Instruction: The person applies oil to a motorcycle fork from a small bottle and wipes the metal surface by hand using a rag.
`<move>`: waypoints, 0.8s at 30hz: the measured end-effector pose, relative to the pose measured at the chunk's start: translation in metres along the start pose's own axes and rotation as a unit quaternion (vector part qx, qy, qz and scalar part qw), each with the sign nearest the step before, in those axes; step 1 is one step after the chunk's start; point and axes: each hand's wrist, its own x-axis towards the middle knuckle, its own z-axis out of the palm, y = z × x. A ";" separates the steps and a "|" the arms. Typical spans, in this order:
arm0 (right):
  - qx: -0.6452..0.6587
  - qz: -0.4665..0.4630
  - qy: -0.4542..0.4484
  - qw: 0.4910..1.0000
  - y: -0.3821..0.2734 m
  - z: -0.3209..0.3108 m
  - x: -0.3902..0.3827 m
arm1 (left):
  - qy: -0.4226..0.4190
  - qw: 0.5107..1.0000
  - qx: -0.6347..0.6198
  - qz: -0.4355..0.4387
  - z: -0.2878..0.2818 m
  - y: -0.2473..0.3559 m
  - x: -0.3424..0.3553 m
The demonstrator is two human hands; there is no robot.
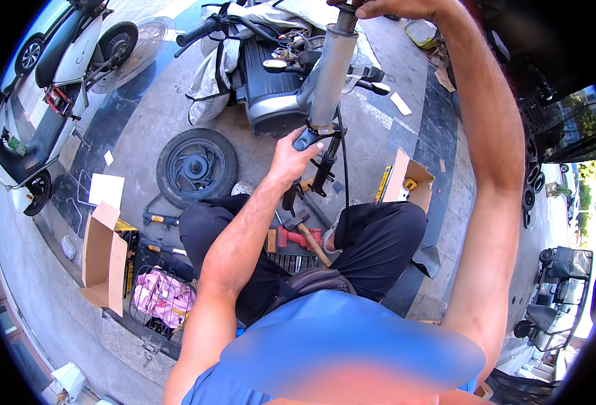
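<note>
A grey steering head tube (330, 81) of a scooter stands tilted in front of me. Below it hangs a black front fork (323, 174) with two legs. My left hand (294, 159) is wrapped round the dark fork crown, right under the tube's lower end. At the upper edge, my right hand (406, 7) closes its thumb and fingers on a dark ring at the top of the tube; part of that hand is cut off. Behind the tube are the scooter's dark body (267, 84), loose wires (291, 50) and a handlebar grip (200, 30).
A wheel (196, 167) lies left of the fork. Between my legs are a hammer (315, 244) and a red power tool (291, 237). Open cardboard boxes stand left (102, 260) and right (416, 179). A wire basket (163, 297) holds pink cloth. A white scooter (55, 101) is parked far left.
</note>
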 end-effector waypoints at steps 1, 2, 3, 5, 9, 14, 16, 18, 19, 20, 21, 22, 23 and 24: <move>0.001 -0.009 0.005 1.000 -0.002 0.002 -0.003 | -0.003 1.000 0.000 -0.005 0.000 0.002 -0.001; 0.001 -0.018 0.009 1.000 -0.003 0.003 -0.004 | -0.004 1.000 0.000 -0.008 0.000 0.002 -0.001; 0.007 -0.018 0.017 1.000 0.000 0.004 -0.005 | -0.005 1.000 0.001 -0.010 0.000 0.002 -0.001; 0.018 -0.018 0.034 0.999 0.008 0.009 -0.008 | -0.005 1.000 0.002 -0.012 0.000 0.001 0.000; 0.067 -0.032 0.070 0.995 0.016 0.021 -0.012 | -0.010 1.000 0.002 -0.029 -0.001 0.005 -0.001; 0.091 -0.033 0.110 0.989 0.020 0.029 -0.015 | -0.010 0.999 -0.003 -0.031 -0.001 0.008 -0.003; 0.090 -0.024 0.123 0.988 0.020 0.031 -0.017 | -0.009 0.999 -0.005 -0.035 0.000 0.007 -0.003; 0.079 -0.011 0.134 0.988 0.020 0.032 -0.020 | -0.010 0.999 -0.004 -0.038 0.002 0.007 -0.002; 0.072 -0.027 0.148 0.986 0.019 0.035 -0.018 | -0.006 0.999 0.000 -0.038 0.001 0.010 -0.004; 0.065 -0.042 0.162 0.984 0.018 0.039 -0.015 | -0.002 0.999 0.003 -0.038 0.000 0.012 -0.005; 0.059 -0.057 0.177 0.981 0.019 0.042 -0.013 | 0.003 0.999 0.009 -0.038 -0.002 0.014 -0.007; 0.084 -0.057 0.184 0.978 0.020 0.044 -0.014 | 0.003 0.999 0.014 -0.037 -0.002 0.016 -0.007; 0.109 -0.057 0.192 0.974 0.022 0.047 -0.014 | 0.004 0.999 0.019 -0.036 -0.002 0.017 -0.008; 0.134 -0.058 0.199 0.969 0.023 0.050 -0.014 | 0.007 0.999 0.019 -0.026 -0.002 0.015 -0.009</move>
